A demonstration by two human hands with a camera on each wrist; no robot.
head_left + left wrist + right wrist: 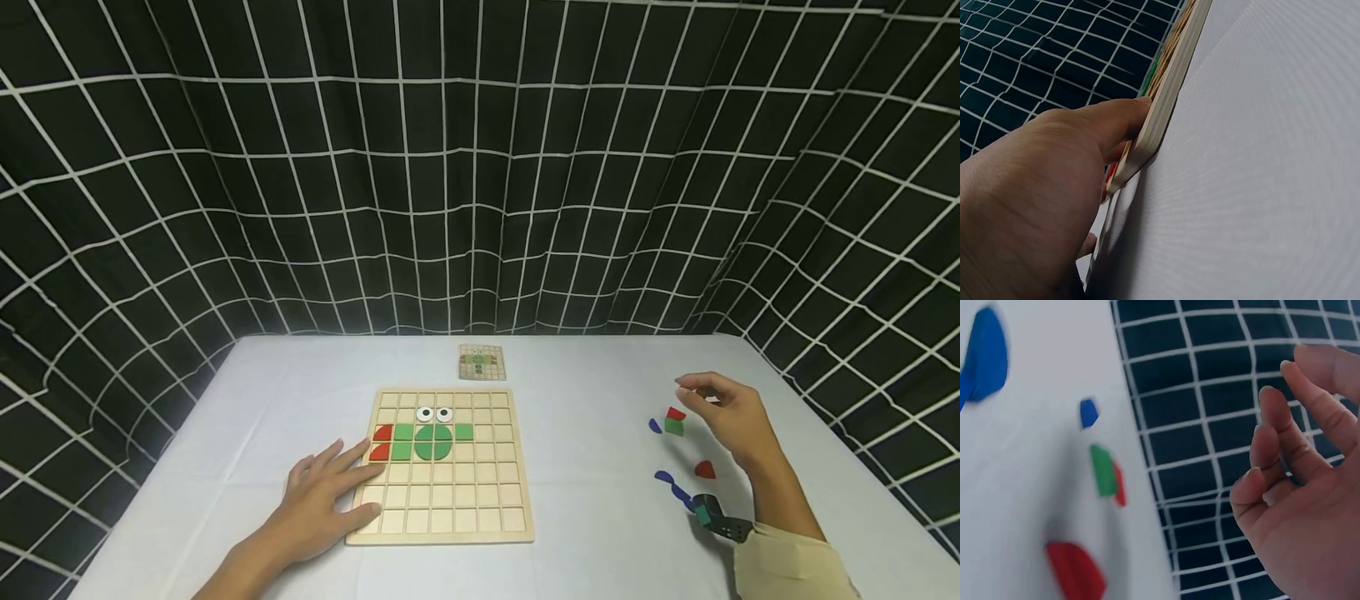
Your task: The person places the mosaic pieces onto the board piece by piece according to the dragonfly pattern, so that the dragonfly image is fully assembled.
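Observation:
My left hand (pixel 318 504) rests at the left edge of a wooden grid board (pixel 450 496), fingers spread and fingertips over its rim; in the left wrist view the thumb lies along the board's edge. Red quarter-round pieces (pixel 382 432), green squares (pixel 402 432), a green circle (pixel 433 442) of quarter pieces and two eye pieces (pixel 425 414) sit in the board's upper cells. My right hand (pixel 738 421) is raised over loose pieces on the right, fingers loosely bent, thumb near the index fingertip, nothing visible between them. Beneath it lie a green piece (pixel 674 427) and a red piece (pixel 676 413).
A small pattern card (pixel 482 363) lies behind the board. More loose pieces lie on the right: a red one (pixel 705 470) and several blue ones (pixel 663 477). The white-covered table (pixel 585 467) ends at a black gridded curtain (pixel 480 167) behind and at the sides.

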